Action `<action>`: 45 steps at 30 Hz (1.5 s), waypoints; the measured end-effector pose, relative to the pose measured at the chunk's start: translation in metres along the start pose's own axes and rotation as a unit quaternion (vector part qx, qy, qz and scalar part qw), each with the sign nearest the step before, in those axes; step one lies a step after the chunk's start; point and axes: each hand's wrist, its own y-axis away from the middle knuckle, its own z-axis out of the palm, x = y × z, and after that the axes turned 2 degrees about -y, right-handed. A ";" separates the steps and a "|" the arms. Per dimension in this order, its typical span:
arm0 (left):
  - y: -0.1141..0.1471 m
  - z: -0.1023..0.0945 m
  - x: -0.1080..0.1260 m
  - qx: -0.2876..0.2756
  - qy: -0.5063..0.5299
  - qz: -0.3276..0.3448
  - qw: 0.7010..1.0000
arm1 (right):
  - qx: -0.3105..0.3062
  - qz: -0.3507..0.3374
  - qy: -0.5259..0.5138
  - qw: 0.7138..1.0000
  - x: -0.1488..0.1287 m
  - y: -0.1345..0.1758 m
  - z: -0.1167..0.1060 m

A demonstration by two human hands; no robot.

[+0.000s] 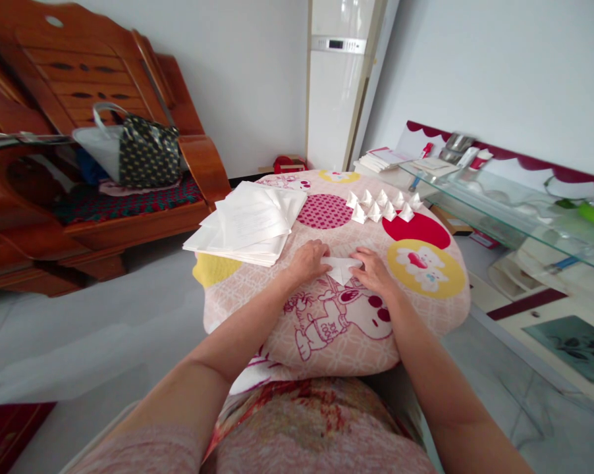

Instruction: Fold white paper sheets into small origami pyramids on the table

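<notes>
Between my two hands, low over the round table, is a folded piece of white paper (342, 270) with a downward-pointing tip. My left hand (309, 262) pinches its left end, and my right hand (372, 268) pinches the right end. Beyond my left hand lies a stack of white paper sheets (250, 220), some turned askew and faintly printed. Past my right hand, several small pointed folded-paper pieces (381, 208) stand in two rows.
A patterned cloth (349, 359) covers the round table. To the right is a glass-topped stand (504, 191) with metal bowls and papers on it. At the left, a wooden bench (203, 164) carries a dotted bag (149, 151). A tall white cabinet unit (334, 99) rises behind.
</notes>
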 end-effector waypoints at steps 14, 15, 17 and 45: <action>-0.022 0.000 0.003 -0.060 0.132 -0.035 0.989 | 0.001 -0.007 -0.003 1.000 -0.001 -0.005 0.010; -0.023 -0.001 0.003 -0.067 0.129 -0.033 0.989 | 0.000 -0.013 -0.003 1.000 -0.001 -0.005 0.011; -0.025 -0.002 0.004 -0.079 0.118 -0.027 0.989 | -0.003 -0.022 -0.001 1.000 -0.002 -0.006 0.012; -0.007 0.005 0.020 -0.041 -0.005 0.078 0.996 | -0.051 -0.081 0.095 0.991 -0.032 -0.001 -0.003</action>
